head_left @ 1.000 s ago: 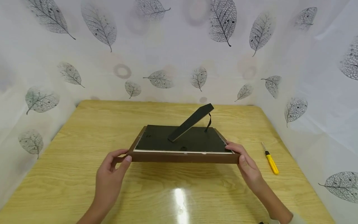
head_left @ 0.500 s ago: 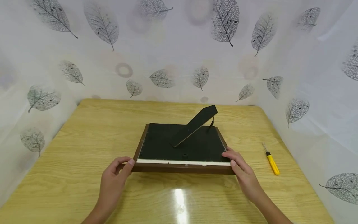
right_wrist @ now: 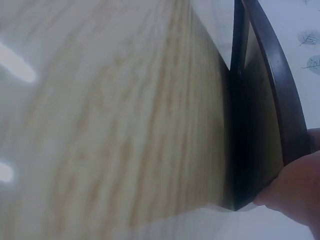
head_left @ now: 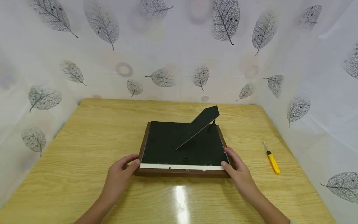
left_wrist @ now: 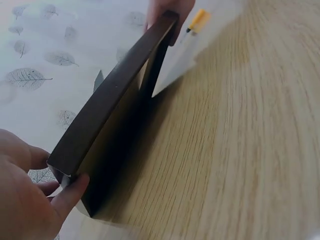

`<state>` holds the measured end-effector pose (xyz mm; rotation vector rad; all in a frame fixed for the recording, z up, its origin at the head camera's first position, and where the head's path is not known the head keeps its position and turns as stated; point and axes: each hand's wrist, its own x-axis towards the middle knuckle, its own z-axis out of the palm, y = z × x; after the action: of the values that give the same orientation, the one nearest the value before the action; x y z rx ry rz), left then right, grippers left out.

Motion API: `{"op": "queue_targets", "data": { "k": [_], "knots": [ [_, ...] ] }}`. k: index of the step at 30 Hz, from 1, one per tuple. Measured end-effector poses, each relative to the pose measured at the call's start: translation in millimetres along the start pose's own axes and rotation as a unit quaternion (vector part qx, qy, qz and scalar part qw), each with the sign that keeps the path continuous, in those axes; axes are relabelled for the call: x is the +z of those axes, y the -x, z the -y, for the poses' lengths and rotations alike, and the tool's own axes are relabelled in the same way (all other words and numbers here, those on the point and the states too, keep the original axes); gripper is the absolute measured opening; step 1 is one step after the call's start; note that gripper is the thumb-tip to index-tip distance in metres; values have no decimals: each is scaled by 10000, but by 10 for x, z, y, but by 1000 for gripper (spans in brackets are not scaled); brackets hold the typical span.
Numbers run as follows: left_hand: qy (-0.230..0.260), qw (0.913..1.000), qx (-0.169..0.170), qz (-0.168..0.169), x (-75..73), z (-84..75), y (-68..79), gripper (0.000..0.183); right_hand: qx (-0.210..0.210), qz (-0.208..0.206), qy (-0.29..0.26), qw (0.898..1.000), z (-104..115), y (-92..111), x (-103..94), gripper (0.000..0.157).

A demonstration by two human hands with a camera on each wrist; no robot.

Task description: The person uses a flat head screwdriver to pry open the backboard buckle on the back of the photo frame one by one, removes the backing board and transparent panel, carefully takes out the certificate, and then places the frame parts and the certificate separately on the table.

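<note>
A brown picture frame point(head_left: 181, 173) is back side up in the middle of the wooden table, its near edge tilted above the tabletop in both wrist views. Its black backing board point(head_left: 160, 144) carries a black easel stand point(head_left: 198, 127) that slants up to the right, with a short ribbon behind it. My left hand point(head_left: 121, 171) grips the frame's near left corner, where thumb and fingers pinch the edge in the left wrist view. At the near right corner, my right hand point(head_left: 239, 171) holds the frame, thumb on the near edge and fingers along the side.
A yellow-handled screwdriver point(head_left: 272, 160) lies to the right of the frame, its tip pointing away. White cloth point(head_left: 179, 46) printed with grey leaves stands behind and along both sides of the wooden table point(head_left: 92, 133).
The frame has come down and flattened, its near edge lowering toward me so more backing shows. Both hands have moved with it. The screwdriver has stayed put.
</note>
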<state>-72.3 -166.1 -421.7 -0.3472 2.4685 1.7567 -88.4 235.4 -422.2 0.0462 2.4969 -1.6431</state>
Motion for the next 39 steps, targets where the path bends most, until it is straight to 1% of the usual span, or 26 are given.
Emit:
{"op": "queue_targets", "data": {
  "k": [4,7,10,14,18,21,25,28,33,35,39],
  "knots": [
    [-230,9997,-11,-7,21,-4,-58,47,309,-76,129,9994,-20,-65,25,75],
    [-456,9989,-8,-47,46,2,-118,45,502,-88,253,9984,-37,-116,46,78],
    [-626,9979,118,-73,85,27,-212,44,462,-85,292,9985,-67,-161,57,75],
    [-654,9974,280,-66,152,79,-355,40,326,-42,184,9993,-127,-202,65,72],
    [-764,9968,228,-18,188,131,-436,40,479,77,-69,9988,-167,-225,81,73],
    [-815,9964,208,57,186,144,-450,40,628,156,-306,9974,-173,-239,88,76],
    [-807,9963,198,239,178,120,-450,40,799,262,-569,9948,-164,-251,80,81],
    [-855,9957,184,310,182,101,-454,40,835,266,-506,9949,-164,-257,72,77],
    [-922,9954,175,218,202,98,-460,38,758,133,-237,9968,-175,-263,80,66],
    [-997,9947,167,171,210,102,-460,39,719,86,-185,9972,-178,-266,90,65],
    [-1311,9912,135,96,232,101,-468,41,704,21,-176,9974,-169,-272,98,65]
  ]
}}
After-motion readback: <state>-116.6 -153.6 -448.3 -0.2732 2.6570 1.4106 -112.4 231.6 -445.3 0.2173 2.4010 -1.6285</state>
